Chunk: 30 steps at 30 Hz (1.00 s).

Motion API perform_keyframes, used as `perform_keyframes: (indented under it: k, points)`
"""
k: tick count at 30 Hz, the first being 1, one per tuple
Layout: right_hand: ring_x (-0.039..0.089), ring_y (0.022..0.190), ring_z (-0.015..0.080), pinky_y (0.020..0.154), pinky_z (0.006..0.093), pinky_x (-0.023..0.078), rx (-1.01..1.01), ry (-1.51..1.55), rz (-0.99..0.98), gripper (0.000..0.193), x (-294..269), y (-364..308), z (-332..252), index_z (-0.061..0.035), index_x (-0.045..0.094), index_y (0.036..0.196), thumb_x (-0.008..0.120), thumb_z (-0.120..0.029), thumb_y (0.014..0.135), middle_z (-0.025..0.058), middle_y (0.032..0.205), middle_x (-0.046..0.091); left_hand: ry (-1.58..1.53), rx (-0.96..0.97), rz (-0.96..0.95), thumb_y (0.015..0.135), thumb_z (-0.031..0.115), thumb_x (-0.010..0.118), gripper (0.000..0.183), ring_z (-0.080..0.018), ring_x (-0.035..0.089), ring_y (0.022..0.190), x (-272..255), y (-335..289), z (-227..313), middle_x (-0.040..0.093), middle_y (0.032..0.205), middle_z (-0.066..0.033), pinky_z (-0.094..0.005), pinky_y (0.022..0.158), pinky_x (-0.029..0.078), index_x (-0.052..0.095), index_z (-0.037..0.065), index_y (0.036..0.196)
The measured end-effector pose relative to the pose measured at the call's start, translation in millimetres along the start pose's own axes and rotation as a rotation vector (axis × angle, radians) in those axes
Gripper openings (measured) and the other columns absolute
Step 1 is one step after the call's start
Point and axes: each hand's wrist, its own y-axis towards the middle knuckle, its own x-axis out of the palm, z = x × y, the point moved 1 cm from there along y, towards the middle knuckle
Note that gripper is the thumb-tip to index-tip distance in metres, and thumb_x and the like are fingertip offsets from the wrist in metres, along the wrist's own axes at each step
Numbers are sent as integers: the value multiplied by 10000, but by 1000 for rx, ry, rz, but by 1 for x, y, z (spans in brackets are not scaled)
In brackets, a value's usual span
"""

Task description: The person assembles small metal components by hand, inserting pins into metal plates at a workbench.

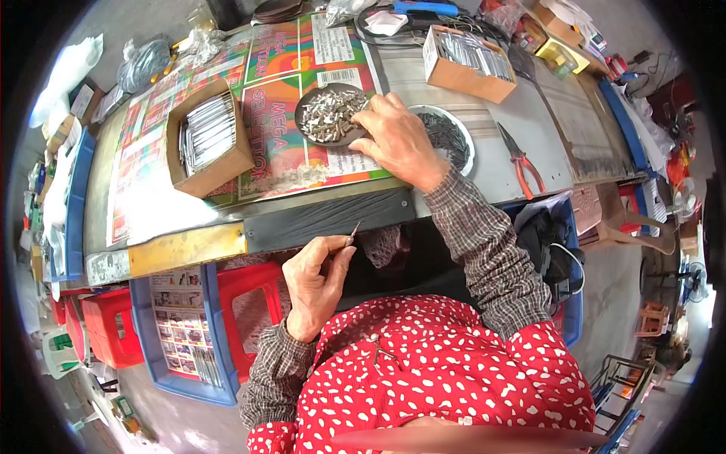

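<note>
My left hand (316,281) is closed in a pinch below the table's front edge. From its fingertips a thin, pointed metal piece (355,231) sticks up; its exact kind is too small to make out. Over the worktable, my right hand (404,142) reaches across to a dark shallow dish (306,94). A heap of short, silvery and brownish metal pieces (327,115) fills this dish. My right fingertips are at the heap's right side, thumb and forefinger apart. Partly under my right wrist, a white bowl (471,144) holds many dark slender pieces (445,136).
Left of the dish stands a cardboard box (219,174) of thin silvery items; a similar box (463,89) stands at the back right. Red-handled pliers (520,160) lie right of the white bowl. Below the table are a blue crate (144,325) and a red stool (253,284).
</note>
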Motion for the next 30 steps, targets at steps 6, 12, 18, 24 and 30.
perform_keyframes:
  k: [6, 12, 18, 24, 30]
  points:
    - [492, 961, 290, 801, 397, 458, -14, 3, 12, 236, 0, 4, 0, -15, 604, 837, 715, -158, 684, 112, 937, 534, -9, 30, -4, 760, -9, 669, 117, -140, 539, 534, -1, 1, -2, 600, 704, -78, -240, 505, 425, 610, 14, 859]
    - [493, 877, 286, 766, 382, 431, -96, 69, 37, 187, 4, 6, 7, -33, 594, 861, 630, -89, 687, 107, 851, 511, -6, -1, -22, 760, -8, 670, 117, -137, 537, 534, -1, 0, -2, 601, 707, -78, -239, 504, 425, 608, 15, 857]
    - [523, 825, 294, 735, 367, 446, -147, 186, 94, 126, -3, 3, 5, -15, 589, 812, 628, -71, 706, 114, 808, 537, -6, -10, -34, 781, -15, 652, 98, -64, 515, 568, -2, -1, -3, 621, 711, -53, -197, 525, 414, 619, -12, 874]
    - [605, 728, 101, 672, 235, 490, 132, 666, -1, 97, -26, -26, -13, 23, 578, 866, 607, 4, 776, 57, 804, 614, -91, -63, -19, 775, -4, 662, 91, -64, 470, 513, 0, 0, -2, 573, 646, -45, -206, 480, 387, 620, -1, 857]
    - [590, 712, 91, 651, 214, 472, 239, 865, -56, 85, -46, -62, -31, 17, 610, 860, 619, 39, 779, 39, 800, 603, -145, -160, -115, 818, -6, 623, 81, -48, 542, 639, 2, -1, 4, 615, 725, -27, -182, 598, 437, 626, -25, 897]
